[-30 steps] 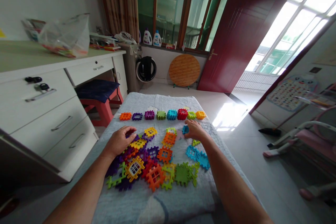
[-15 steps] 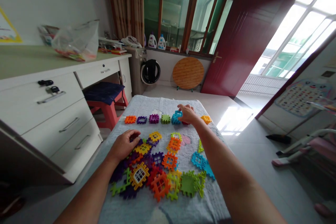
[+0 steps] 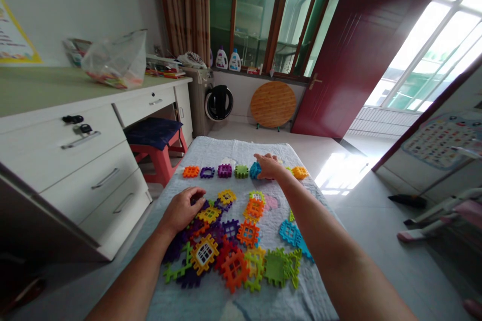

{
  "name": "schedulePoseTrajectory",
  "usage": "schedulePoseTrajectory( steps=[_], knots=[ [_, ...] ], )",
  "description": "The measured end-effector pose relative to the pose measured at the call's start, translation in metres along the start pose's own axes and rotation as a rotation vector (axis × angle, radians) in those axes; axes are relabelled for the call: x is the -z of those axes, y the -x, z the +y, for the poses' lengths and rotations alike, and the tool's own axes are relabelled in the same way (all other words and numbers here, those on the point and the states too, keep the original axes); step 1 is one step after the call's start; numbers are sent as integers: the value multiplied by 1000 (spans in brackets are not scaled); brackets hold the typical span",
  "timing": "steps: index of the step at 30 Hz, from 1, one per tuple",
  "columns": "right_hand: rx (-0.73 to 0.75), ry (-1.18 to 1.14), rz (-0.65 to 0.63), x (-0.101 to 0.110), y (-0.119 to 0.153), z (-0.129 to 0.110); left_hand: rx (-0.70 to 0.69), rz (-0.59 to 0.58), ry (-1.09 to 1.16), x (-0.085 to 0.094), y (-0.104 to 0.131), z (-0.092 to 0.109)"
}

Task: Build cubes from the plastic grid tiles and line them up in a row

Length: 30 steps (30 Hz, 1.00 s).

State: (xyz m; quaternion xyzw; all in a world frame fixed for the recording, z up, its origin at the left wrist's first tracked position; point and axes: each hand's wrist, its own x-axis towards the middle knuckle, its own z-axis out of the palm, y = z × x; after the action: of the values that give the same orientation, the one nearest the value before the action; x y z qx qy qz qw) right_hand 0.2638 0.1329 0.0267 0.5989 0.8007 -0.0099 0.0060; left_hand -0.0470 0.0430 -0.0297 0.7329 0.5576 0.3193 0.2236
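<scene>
Colourful notched plastic tiles lie on a cloth-covered table. A row of stacks crosses its far part: orange, dark purple, purple, green, blue and yellow. My right hand is over the row just right of the blue stack, fingers bent; what is under its palm is hidden. My left hand rests at the left edge of the loose pile, fingers curved and thumb apart, beside a yellow tile. An orange tile lies at the pile's near side.
A white desk with drawers stands on the left, a plastic bag on it. Beyond are a red stool, a washing machine and a round wooden board. A dark red door is at the right.
The view has shifted slightly, moving the scene a little to the right. My right hand covers more of the row beside the blue stack, and a bit of green now shows near the yellow stack.
</scene>
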Motion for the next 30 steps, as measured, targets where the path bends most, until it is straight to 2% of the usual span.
schedulePoseTrajectory(
  steps=[13, 19, 22, 25, 27, 30],
  knots=[
    [-11, -13, 11, -3, -5, -5, -27, 1, 1, 0, 0, -3],
    [-24, -42, 40, 0, 1, -4, 8, 2, 23, -1, -1, -5],
    [-43, -106, 136, 11, 19, 4, 33, -1, 30, -1, -1, -6],
    [-13, -201, 179, 22, 53, 15, 33, -10, 5, -2, -2, -8],
    [42, -246, 132, 24, 83, 19, 21, -10, -9, -3, -2, -9],
    [44, -278, 11, 16, 130, 20, 4, -9, -26, -4, -2, -8]
  ],
)
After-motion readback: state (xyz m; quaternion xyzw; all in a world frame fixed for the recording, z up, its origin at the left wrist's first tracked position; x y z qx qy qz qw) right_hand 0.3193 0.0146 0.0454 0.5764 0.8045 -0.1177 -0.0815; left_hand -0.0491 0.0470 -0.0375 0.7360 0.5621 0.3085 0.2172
